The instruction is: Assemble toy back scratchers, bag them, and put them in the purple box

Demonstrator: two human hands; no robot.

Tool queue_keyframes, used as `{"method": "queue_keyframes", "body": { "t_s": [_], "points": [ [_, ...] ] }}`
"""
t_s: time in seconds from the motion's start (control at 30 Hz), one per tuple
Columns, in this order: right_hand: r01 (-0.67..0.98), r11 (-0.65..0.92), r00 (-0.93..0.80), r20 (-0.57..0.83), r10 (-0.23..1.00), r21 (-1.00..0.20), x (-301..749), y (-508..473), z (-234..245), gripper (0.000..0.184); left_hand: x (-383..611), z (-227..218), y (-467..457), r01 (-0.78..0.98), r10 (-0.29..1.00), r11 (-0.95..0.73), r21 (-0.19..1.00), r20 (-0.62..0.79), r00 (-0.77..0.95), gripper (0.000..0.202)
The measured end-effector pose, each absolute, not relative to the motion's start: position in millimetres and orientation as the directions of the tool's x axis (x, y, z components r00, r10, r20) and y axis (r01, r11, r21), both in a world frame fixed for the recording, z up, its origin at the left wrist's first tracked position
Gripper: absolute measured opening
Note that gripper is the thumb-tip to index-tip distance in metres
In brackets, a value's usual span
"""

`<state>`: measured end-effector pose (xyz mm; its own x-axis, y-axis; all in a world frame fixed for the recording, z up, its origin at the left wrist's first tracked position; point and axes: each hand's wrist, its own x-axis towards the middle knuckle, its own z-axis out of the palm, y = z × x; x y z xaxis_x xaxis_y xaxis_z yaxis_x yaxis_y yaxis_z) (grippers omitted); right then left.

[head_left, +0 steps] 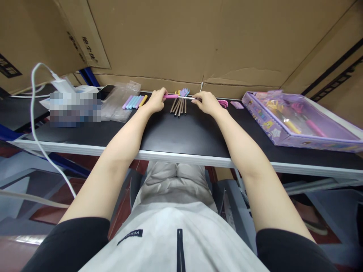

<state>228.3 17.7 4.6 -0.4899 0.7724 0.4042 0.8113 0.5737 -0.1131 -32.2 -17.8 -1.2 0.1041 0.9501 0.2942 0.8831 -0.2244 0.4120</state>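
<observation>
My left hand (157, 100) is closed around a pink handle (171, 96) near the back of the black table. A thin metal rod (185, 98) runs from that handle to my right hand (205, 102), whose fingers pinch its far end. Together they look like a telescopic back scratcher, held level. Just beneath it several metal rods (178, 108) lie fanned out, with yellow and lilac-blue claw heads (185, 91) at their far ends. Left of my left hand is a row of purple, blue and yellow handles (133, 102). Beyond my right hand lie pink claw heads (223, 103).
A purple box (283, 136) with packed yellow and pink back scratchers stands at the right, beside a small purple card (237, 105). Clear plastic bags (116, 107) lie at the left. A white cable (33, 109) hangs over the table's front edge. Cardboard (181, 41) walls the back.
</observation>
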Motion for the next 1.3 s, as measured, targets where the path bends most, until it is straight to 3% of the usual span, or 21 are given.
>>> {"method": "queue_keyframes", "body": {
  "t_s": [0.27, 0.57, 0.83, 1.07, 1.3],
  "points": [
    [0.823, 0.551, -0.465, 0.389, 0.795, -0.142, 229.3, 14.5, 8.0, 0.041, -31.8, 1.2, -19.1, 0.859, 0.931, -0.283, 0.427, 0.339, 0.138, 0.037],
    [0.833, 0.545, -0.466, 0.408, 0.785, -0.097, 235.1, 14.2, 11.3, 0.038, -37.3, 1.8, -10.0, 0.835, 0.897, -0.352, 0.423, 0.408, 0.171, 0.028],
    [0.826, 0.542, -0.468, 0.347, 0.813, -0.154, 239.2, 12.7, 21.1, 0.042, -34.5, 4.4, -11.0, 0.807, 0.873, -0.388, 0.446, 0.46, 0.165, 0.019],
    [0.814, 0.538, -0.48, 0.271, 0.835, -0.217, 241.0, 7.6, 32.7, 0.041, -31.6, 7.7, -15.6, 0.799, 0.863, -0.41, 0.44, 0.47, 0.185, 0.022],
    [0.801, 0.556, -0.484, 0.306, 0.819, -0.222, 237.9, 11.1, 25.4, 0.043, -32.3, 5.9, -13.4, 0.796, 0.887, -0.376, 0.474, 0.433, 0.161, 0.021]
  ]
}}
